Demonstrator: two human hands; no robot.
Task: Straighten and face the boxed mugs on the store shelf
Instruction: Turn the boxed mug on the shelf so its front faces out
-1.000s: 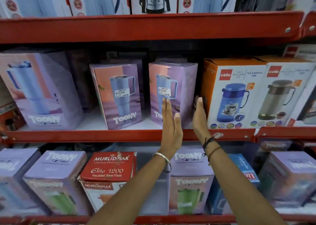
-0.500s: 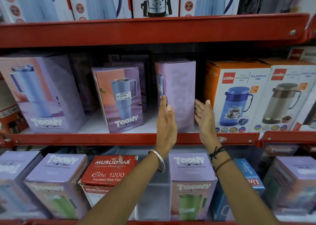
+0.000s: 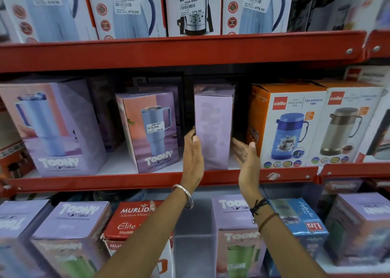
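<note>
A lilac Toony mug box [image 3: 214, 127] stands on the middle red shelf [image 3: 126, 180], turned so its plain side panel faces me. My left hand [image 3: 193, 157] presses flat on the box's left front corner, fingers wrapped round the edge. My right hand [image 3: 247, 155] is cupped, palm up, by the box's lower right side, between it and the orange Cello box [image 3: 285, 123]; contact is unclear. To the left stands a second Toony mug box [image 3: 149, 129], angled slightly, picture forward. A larger Toony box [image 3: 52, 127] sits at far left.
A second Cello flask box [image 3: 348, 125] stands at right. The upper shelf [image 3: 190, 49] carries jug boxes with price stickers. Below are several Toony boxes [image 3: 234, 231], a red Murlidhar flask box [image 3: 135, 222] and a blue box [image 3: 299, 220]. More boxes sit in shadow behind the mug boxes.
The mug box has turned from picture-front facing me to its plain side facing me. My left hand slid to its left edge; my right hand dropped and turned palm up.
</note>
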